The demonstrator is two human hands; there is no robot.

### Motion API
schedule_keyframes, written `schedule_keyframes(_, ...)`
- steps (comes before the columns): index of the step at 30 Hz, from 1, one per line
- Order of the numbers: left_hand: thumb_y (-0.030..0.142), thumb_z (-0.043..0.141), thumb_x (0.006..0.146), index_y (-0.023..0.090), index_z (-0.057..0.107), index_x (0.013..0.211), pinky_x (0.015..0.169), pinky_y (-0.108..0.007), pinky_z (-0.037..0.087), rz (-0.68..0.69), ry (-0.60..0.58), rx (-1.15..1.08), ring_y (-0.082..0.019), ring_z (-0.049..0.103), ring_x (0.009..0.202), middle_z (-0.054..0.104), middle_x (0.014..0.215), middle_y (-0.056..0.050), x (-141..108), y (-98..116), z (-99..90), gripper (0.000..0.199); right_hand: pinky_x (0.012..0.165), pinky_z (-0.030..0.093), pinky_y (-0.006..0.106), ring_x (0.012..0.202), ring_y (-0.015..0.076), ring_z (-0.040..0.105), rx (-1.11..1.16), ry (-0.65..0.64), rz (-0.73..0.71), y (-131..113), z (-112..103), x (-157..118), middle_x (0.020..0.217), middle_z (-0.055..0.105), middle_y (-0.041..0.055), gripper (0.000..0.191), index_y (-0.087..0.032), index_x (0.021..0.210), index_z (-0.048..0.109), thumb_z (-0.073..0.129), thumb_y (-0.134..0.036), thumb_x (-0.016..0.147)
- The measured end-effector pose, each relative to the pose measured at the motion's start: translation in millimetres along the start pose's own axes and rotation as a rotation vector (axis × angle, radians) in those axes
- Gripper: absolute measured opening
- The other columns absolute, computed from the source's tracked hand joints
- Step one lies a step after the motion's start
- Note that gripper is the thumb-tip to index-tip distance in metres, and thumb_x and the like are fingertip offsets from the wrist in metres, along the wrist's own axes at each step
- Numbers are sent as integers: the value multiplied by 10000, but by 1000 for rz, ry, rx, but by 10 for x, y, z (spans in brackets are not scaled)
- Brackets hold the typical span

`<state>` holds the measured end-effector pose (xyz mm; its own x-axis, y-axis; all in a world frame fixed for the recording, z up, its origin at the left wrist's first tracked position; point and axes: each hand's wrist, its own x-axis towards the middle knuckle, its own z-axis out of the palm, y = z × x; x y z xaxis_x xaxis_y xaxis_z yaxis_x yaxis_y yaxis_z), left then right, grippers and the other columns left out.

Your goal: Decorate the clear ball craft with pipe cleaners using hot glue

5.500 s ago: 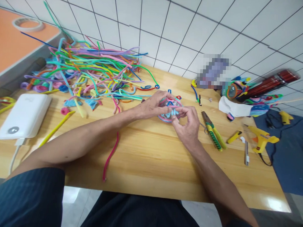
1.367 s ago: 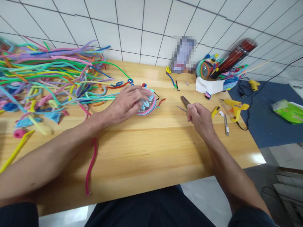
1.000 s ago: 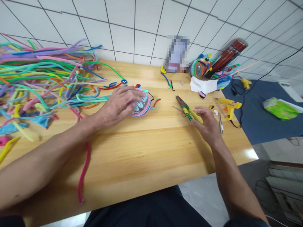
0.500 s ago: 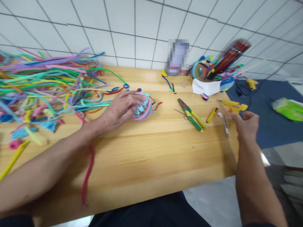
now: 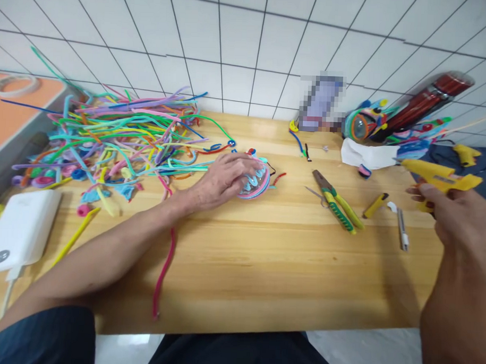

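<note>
The person's work at the desk (image 5: 240,261), seen from near to far; clock directions are taken from the desk's middle, the person at 6 o'clock. At 8 o'clock, a crimson pipe cleaner (image 5: 164,275) runs towards the near edge. At 9 o'clock lies a white power bank (image 5: 24,225), cable attached. At 3 o'clock lies a slim craft knife (image 5: 403,230); beyond it, the right hand (image 5: 461,211) is closed around the grip of a yellow glue gun (image 5: 430,170). Between 2 and 3 o'clock rest green-and-yellow pliers (image 5: 340,206). At 12 o'clock, a round ornament (image 5: 256,186), rimmed in pink and blue, sits on the desk; the left hand (image 5: 225,181) lies over its left side, open, palm down, fingers loosely bent. At 10 o'clock spreads a heap of coloured pipe cleaners (image 5: 129,125). White paper (image 5: 367,155) lies at 2 o'clock, with a red flask (image 5: 429,106) leaning behind it. The tiled wall (image 5: 239,49) stands farthest, at 12 o'clock.
</note>
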<state>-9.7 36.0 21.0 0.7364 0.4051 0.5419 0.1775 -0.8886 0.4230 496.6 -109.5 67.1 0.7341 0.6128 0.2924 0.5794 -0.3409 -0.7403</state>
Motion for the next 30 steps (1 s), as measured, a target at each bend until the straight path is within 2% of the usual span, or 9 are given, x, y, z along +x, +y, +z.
schedule_keyframes(2,379,405,1171,264,644,1327,1297,-554,445,-17,-24,5,-261,599,1497,739,1491,-118,-1,6,-17,307,793,561,486,809,250,756,188,-206,63,-357,46,-269,1118,825,213,195,-246,767,775,885,-405,791)
schedule_keyframes(4,364,423,1164,272,644,1356,1297,-550,444,-10,-20,-4,-264,601,1496,736,1499,-116,-4,7,-25,307,826,583,464,872,269,763,243,-417,-6,-722,145,-584,1118,837,188,263,-246,822,824,915,-481,748)
schedule_keyframes(6,363,438,1162,281,642,1386,1290,-538,450,7,-1,-10,-262,610,1485,737,1498,-110,-9,5,-20,314,853,602,453,952,306,769,274,-610,-99,-1037,300,-876,1058,841,154,379,-241,750,808,890,-611,757)
schedule_keyframes(8,367,438,1164,284,640,1401,1289,-530,451,27,14,-6,-259,616,1477,736,1502,-102,-12,-1,-3,321,890,622,441,1001,323,770,291,-783,-177,-1262,485,-1096,991,842,131,492,-238,671,772,855,-708,787)
schedule_keyframes(11,339,425,1161,279,633,1403,1292,-532,443,31,25,9,-255,625,1465,738,1503,-95,-15,-16,30,324,803,635,402,877,280,760,317,-951,-201,-1413,725,-1262,963,836,110,556,-244,654,721,829,-766,809)
schedule_keyframes(14,316,433,1143,274,616,1421,1291,-539,445,-2,20,17,-257,623,1465,735,1510,-95,-11,-31,47,336,732,607,370,767,241,721,328,-969,-228,-1379,860,-1285,898,818,88,519,-253,714,725,806,-748,851)
schedule_keyframes(21,321,427,1145,285,648,1342,1322,-559,419,-50,-30,-2,-264,581,1518,717,1540,-74,-5,-4,3,298,684,546,340,767,234,696,303,-991,-268,-1138,962,-1245,853,791,75,522,-254,749,726,734,-745,926)
schedule_keyframes(30,348,430,1152,287,623,1382,1302,-542,437,-40,-5,-4,-265,583,1503,728,1515,-73,1,-8,9,306,721,535,360,726,220,637,373,-969,-225,-1215,1038,-1341,741,715,41,481,-256,784,742,785,-727,870)
